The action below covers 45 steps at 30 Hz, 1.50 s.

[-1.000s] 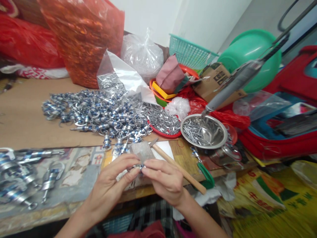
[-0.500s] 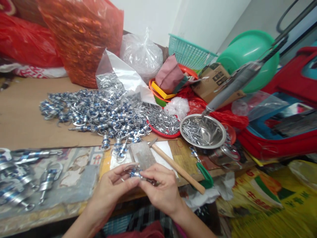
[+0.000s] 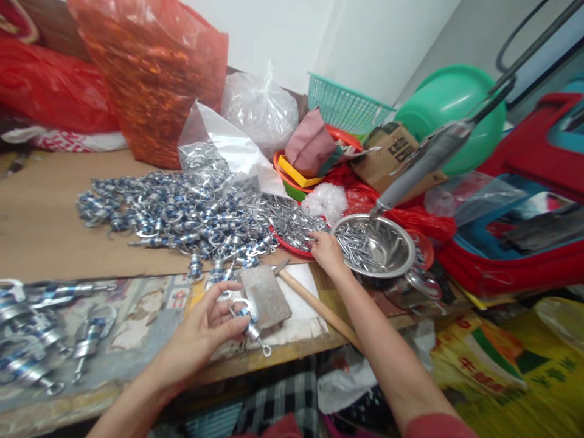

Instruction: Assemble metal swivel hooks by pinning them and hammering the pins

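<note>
My left hand (image 3: 205, 325) holds a silver and blue swivel clip (image 3: 249, 325) near the table's front edge, beside a grey metal block (image 3: 267, 296). My right hand (image 3: 325, 249) is stretched forward, its fingers down in the small silver parts on a red plate (image 3: 297, 248). A steel bowl (image 3: 392, 255) with several metal pins stands just right of that hand. A big pile of blue and silver clips (image 3: 173, 213) lies on the cardboard behind.
A wooden-handled hammer (image 3: 319, 307) lies under my right forearm. More finished clips (image 3: 36, 334) lie at the left. Plastic bags (image 3: 150, 73), a teal basket (image 3: 347, 103), a green basin (image 3: 451, 109) and a grey hanging tool (image 3: 424, 161) crowd the back and right.
My right hand let go of the clip and reached forward to the red plate. My left hand kept the clip and stayed near the front edge.
</note>
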{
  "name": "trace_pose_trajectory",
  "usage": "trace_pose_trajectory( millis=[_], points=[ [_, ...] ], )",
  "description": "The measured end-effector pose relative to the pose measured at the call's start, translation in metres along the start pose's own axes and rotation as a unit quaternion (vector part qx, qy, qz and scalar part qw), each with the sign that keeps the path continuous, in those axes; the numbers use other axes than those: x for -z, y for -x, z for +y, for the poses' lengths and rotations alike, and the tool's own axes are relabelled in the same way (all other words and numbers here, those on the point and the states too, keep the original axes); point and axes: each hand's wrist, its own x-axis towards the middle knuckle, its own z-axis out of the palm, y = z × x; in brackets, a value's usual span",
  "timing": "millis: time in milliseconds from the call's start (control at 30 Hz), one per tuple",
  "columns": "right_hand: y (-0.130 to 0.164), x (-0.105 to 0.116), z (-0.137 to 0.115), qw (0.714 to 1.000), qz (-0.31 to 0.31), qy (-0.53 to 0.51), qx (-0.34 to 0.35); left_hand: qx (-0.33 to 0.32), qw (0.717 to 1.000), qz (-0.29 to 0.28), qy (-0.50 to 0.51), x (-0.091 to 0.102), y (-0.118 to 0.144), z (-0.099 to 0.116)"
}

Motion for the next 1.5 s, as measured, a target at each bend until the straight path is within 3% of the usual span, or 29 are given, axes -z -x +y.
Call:
trace_pose_trajectory(
  millis=[100,233,467,600,667,700,767,833,967,1100,1267,1500],
  points=[
    [-0.035,-0.016,0.015,0.998,-0.050,0.047,-0.006,0.014,0.999,-0.045,-0.012,0.004,-0.007,0.009],
    [-0.051,-0.032,0.011,0.994,-0.083,0.070,0.000,0.024,0.996,-0.091,0.003,0.009,-0.016,0.010],
    [-0.054,-0.023,0.020,0.998,-0.061,-0.010,0.013,0.011,0.993,-0.097,0.069,0.015,-0.025,-0.005],
    [-0.023,-0.010,0.005,0.995,-0.023,-0.099,0.013,0.025,0.992,-0.094,0.077,0.015,-0.023,-0.005],
    [0.005,-0.005,-0.014,0.986,-0.040,-0.162,0.023,0.028,0.993,-0.091,0.076,0.014,-0.023,-0.004],
    [0.020,-0.004,-0.025,0.977,-0.064,-0.199,0.036,0.029,0.993,-0.091,0.074,0.015,-0.023,-0.004],
    [0.047,-0.002,-0.046,0.932,-0.124,-0.336,0.058,0.026,0.993,-0.093,0.071,0.015,-0.024,-0.005],
    [0.067,-0.001,-0.061,0.917,-0.113,-0.373,0.087,0.019,0.993,-0.094,0.068,0.016,-0.025,-0.008],
    [0.085,-0.005,-0.071,0.932,-0.008,-0.308,0.192,0.005,0.994,-0.083,0.067,0.017,-0.025,-0.014],
    [0.100,-0.008,-0.074,0.945,0.039,-0.169,0.277,0.001,0.995,-0.078,0.062,0.016,-0.023,-0.013],
    [0.124,-0.007,-0.091,0.971,0.064,-0.033,0.230,0.007,0.996,-0.072,0.043,0.014,-0.021,-0.008],
    [0.140,-0.007,-0.108,0.984,0.051,0.031,0.170,0.023,0.998,-0.046,-0.026,0.012,-0.019,-0.004]
  ],
)
